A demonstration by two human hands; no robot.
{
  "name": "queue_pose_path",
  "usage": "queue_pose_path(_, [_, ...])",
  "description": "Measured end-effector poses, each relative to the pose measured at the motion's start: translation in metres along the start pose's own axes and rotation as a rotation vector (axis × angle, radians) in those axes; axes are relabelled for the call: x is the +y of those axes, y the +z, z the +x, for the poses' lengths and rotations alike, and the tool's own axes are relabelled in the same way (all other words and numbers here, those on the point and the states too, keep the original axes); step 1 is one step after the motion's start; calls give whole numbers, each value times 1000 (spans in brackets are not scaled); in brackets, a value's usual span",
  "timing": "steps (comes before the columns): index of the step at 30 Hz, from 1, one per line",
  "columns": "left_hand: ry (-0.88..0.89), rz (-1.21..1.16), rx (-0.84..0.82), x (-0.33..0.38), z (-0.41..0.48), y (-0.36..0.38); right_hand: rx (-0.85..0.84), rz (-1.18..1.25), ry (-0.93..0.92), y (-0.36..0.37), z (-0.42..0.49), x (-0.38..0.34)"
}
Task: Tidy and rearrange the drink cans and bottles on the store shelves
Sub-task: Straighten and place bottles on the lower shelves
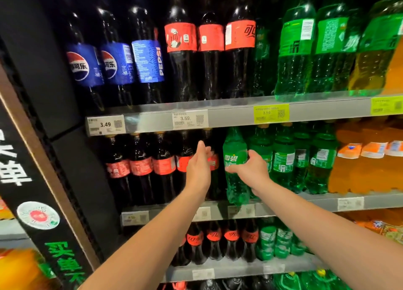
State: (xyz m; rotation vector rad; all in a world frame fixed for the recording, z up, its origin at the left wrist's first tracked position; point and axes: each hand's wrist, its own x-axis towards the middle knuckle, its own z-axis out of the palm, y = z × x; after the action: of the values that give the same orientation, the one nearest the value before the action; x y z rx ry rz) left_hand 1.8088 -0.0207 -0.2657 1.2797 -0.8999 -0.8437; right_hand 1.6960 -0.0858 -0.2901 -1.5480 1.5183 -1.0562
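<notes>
A green Sprite bottle [235, 159] leans forward over the front edge of the middle shelf [322, 199]. My right hand [253, 167] is wrapped around its right side at label height. My left hand [199, 163] is raised flat with the fingers together, just in front of a red-labelled cola bottle [214, 162] to the left of the Sprite; it holds nothing. More cola bottles [141, 167] stand in a row to the left, and more Sprite bottles [283, 161] to the right.
The top shelf [229, 113] carries large Pepsi bottles [117, 65], cola bottles [209, 50] and green Sprite bottles [298, 50]. Orange soda bottles [368, 159] fill the right end. The lower shelf [239, 268] holds small cola and Sprite bottles. A black display stand [32, 180] is at left.
</notes>
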Motion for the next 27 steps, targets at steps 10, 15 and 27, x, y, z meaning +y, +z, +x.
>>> queue_pose_path(10, [-13, -17, 3, -10, 3, -13, 38, 69, 48, 15, 11, -4])
queue_pose_path(15, [-16, -11, 2, -13, 6, -14, 26, 80, 60, 21, 13, -2])
queue_pose_path(27, [-49, 25, 11, -17, 6, -13, -48, -22, 118, 14, 12, 0])
